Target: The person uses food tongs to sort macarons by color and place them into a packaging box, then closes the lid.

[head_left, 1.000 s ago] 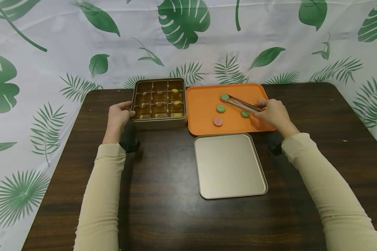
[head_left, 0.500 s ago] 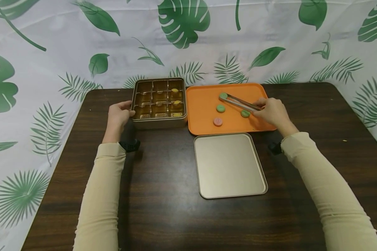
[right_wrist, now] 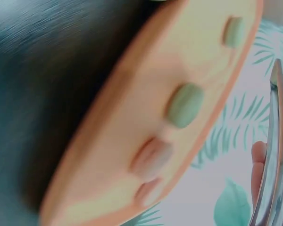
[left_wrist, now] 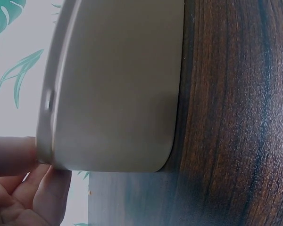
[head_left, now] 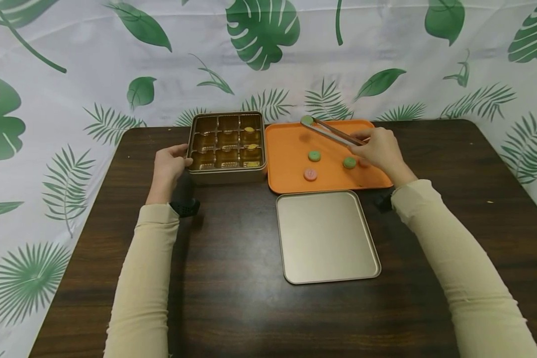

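Observation:
My left hand grips the near left corner of a square gold tin by its rim; in the left wrist view, fingers curl at the tin wall. Inside the tin, a brown plastic insert has several compartments, with yellow pieces showing in the right column. My right hand holds metal tongs, their tips pinching a green macaron above the far part of an orange tray. On the tray lie two green macarons, a pink macaron and another pink one partly behind the hand.
A flat gold lid lies on the dark wooden table, just in front of the tray. The tin stands right against the tray's left edge. A leaf-print cloth hangs behind the table.
My right hand has raised the tongs with the green macaron off the tray and shifted it left and away from me. The left hand keeps its grip on the tin.

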A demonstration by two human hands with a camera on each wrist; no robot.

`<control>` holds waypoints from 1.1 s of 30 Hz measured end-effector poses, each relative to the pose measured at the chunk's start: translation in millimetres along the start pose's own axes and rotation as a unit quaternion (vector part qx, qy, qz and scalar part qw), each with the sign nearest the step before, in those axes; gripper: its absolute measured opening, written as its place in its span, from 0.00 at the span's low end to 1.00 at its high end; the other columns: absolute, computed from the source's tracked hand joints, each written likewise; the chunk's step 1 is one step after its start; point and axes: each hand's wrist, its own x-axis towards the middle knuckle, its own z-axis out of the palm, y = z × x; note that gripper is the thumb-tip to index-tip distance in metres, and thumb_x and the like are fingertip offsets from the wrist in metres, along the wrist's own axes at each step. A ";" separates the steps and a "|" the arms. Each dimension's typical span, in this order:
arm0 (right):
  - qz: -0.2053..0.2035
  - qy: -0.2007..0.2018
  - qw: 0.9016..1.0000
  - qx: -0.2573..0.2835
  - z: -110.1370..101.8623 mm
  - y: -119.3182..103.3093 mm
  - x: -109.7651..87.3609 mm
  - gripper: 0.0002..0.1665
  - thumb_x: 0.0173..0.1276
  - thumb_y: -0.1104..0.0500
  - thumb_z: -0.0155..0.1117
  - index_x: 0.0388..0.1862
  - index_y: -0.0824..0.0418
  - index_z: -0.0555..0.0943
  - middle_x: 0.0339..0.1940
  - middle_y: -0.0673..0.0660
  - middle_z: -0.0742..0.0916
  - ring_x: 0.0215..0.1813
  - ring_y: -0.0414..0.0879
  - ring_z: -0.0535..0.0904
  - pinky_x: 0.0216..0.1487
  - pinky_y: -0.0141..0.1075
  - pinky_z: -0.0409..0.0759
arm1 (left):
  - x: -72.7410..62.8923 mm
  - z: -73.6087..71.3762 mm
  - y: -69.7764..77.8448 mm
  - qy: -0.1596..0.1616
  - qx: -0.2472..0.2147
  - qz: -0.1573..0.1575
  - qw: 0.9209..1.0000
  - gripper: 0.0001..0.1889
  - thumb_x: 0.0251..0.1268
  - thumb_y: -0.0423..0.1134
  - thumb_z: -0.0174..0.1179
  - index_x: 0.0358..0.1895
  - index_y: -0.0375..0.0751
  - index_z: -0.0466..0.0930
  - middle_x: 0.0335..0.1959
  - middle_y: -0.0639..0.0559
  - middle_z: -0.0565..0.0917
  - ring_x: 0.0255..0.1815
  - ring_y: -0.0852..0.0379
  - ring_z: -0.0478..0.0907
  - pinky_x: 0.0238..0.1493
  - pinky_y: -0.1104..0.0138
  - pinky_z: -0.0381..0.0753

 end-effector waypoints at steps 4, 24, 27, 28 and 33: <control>-0.009 -0.002 1.000 0.016 2.3 -18.4 5.3 0.24 0.65 0.55 0.64 0.59 0.63 0.80 0.52 0.69 0.84 0.48 0.62 0.80 0.46 0.51 0.79 | 0.2 -0.1 0.1 0.000 0.001 0.000 1.000 0.27 0.69 0.27 0.50 0.71 0.40 0.63 0.70 0.37 0.67 0.73 0.44 0.61 0.73 0.53 0.61; -0.051 -0.060 0.997 0.018 51.3 -112.1 31.5 0.23 0.66 0.52 0.63 0.60 0.54 0.79 0.59 0.57 0.83 0.46 0.51 0.82 0.33 0.36 0.72 | 1.0 0.0 1.6 -0.002 0.000 -0.008 1.000 0.27 0.69 0.28 0.51 0.71 0.41 0.63 0.70 0.38 0.67 0.74 0.44 0.60 0.74 0.53 0.60; -0.051 -0.062 0.997 0.020 58.8 -119.9 34.7 0.23 0.66 0.52 0.63 0.59 0.55 0.80 0.56 0.56 0.85 0.40 0.49 0.79 0.32 0.35 0.70 | 0.6 -0.4 2.1 -0.001 0.001 -0.008 1.000 0.27 0.69 0.28 0.51 0.71 0.41 0.63 0.71 0.39 0.67 0.74 0.44 0.60 0.74 0.53 0.60; -0.051 -0.062 0.997 0.021 61.0 -122.2 35.5 0.22 0.66 0.53 0.63 0.59 0.55 0.80 0.54 0.56 0.85 0.37 0.48 0.78 0.30 0.34 0.69 | 0.5 -0.5 2.3 0.000 0.002 -0.008 1.000 0.27 0.69 0.28 0.51 0.71 0.42 0.63 0.71 0.39 0.67 0.73 0.44 0.60 0.74 0.53 0.60; -0.050 -0.070 0.996 0.023 71.1 -130.8 38.2 0.22 0.66 0.54 0.63 0.58 0.56 0.81 0.49 0.56 0.87 0.28 0.45 0.72 0.26 0.32 0.65 | 0.9 -0.6 1.9 -0.001 0.002 -0.007 1.000 0.27 0.69 0.28 0.51 0.72 0.41 0.62 0.70 0.38 0.67 0.73 0.44 0.61 0.74 0.54 0.60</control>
